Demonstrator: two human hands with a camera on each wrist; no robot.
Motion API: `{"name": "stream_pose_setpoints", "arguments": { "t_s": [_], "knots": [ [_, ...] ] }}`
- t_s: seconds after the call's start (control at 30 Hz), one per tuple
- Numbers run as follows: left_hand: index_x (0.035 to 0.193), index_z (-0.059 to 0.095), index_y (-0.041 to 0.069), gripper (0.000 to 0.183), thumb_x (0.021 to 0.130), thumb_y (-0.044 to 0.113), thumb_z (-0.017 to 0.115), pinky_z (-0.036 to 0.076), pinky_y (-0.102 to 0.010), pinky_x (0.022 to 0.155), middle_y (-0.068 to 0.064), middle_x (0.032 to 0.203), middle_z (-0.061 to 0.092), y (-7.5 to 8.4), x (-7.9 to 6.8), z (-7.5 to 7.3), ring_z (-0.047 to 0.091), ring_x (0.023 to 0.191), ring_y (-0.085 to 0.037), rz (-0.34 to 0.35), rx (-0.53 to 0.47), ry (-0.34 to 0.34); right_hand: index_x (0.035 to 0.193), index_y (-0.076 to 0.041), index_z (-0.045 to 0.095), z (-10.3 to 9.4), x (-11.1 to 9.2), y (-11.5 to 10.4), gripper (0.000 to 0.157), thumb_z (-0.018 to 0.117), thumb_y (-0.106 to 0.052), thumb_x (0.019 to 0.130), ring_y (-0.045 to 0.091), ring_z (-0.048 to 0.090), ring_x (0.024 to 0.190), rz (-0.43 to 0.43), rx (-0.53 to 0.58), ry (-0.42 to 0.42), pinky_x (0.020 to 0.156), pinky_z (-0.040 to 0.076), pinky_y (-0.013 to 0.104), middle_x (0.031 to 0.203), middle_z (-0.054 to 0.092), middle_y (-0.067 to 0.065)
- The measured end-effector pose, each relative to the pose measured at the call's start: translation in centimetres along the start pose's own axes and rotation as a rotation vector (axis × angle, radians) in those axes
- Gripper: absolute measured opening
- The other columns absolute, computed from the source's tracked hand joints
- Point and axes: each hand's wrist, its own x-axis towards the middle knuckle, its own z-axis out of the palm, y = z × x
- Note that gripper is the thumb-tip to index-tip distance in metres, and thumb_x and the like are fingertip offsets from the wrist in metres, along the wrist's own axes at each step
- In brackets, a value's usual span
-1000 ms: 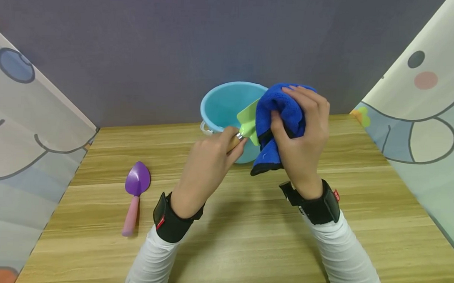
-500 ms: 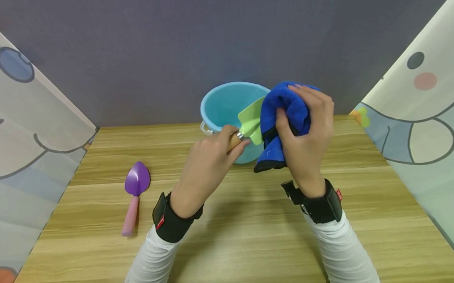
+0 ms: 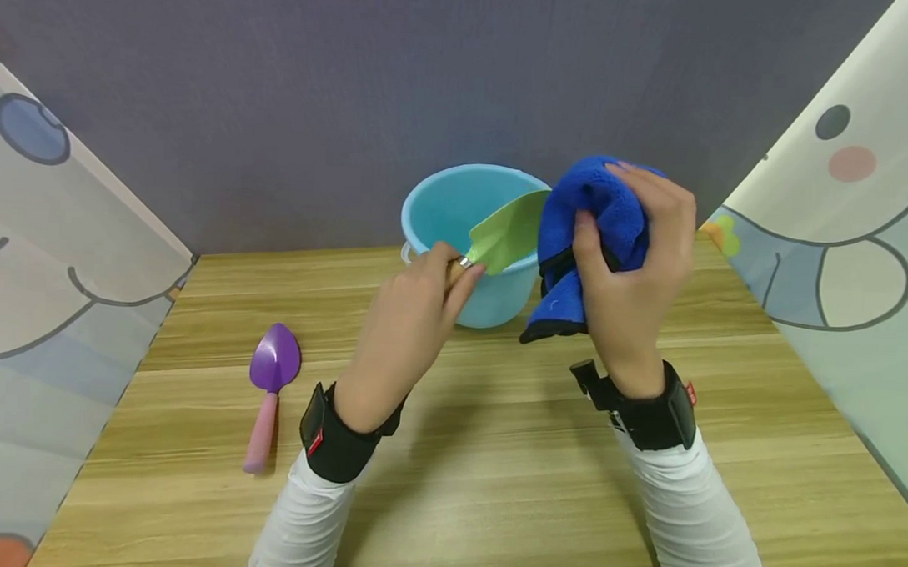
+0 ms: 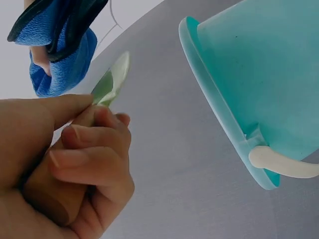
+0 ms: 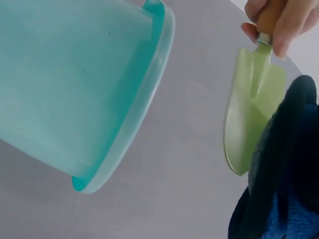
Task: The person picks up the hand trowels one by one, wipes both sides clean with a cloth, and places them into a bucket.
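Head view: your left hand [image 3: 403,323] grips the green trowel [image 3: 504,235] near its metal collar, blade pointing away beyond the fingertips. Your right hand [image 3: 638,269] holds a bunched blue cloth [image 3: 565,212], thumb pressed into the folds. Blade tip lines up with the cloth's edge here; left wrist view shows a gap between them. That view also shows your left fingers wrapped round the wooden handle [image 4: 55,196], its butt against the palm. Right wrist view: full blade face below your left fingertips; right fingers hidden. Bucket [image 3: 498,302] sits beyond your left fingertips; only head view looks into it. Also head view only: purple trowel [image 3: 276,361] on the table [image 3: 477,493], left of your left hand.
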Motion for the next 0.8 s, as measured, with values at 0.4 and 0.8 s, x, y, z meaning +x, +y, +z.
{"name": "stream_pose_setpoints", "arguments": {
  "t_s": [0.4,0.8],
  "knots": [
    [0.122,0.054,0.001,0.037,0.106,0.035,0.054,0.050,-0.037,0.053,-0.006,0.080,0.059,-0.2,0.2,-0.4,0.058,0.063,-0.021,-0.059,-0.018,0.007,0.110,0.009,0.068,-0.4,0.2,-1.8,0.046,0.073,-0.027,0.081,0.030,0.061,0.118,-0.004,0.047,0.066,0.110,0.043,0.041,0.115,0.069,0.019],
    [0.119,0.059,0.008,0.033,0.107,0.038,0.052,0.047,-0.037,0.050,-0.007,0.090,0.060,-0.2,0.2,-0.4,0.057,0.064,-0.021,-0.017,0.065,0.003,0.103,0.008,0.067,-0.4,-0.6,-2.6,0.054,0.076,-0.040,0.081,0.036,0.062,0.116,-0.065,0.099,0.064,0.109,0.045,0.048,0.113,0.070,0.020]
  ]
}}
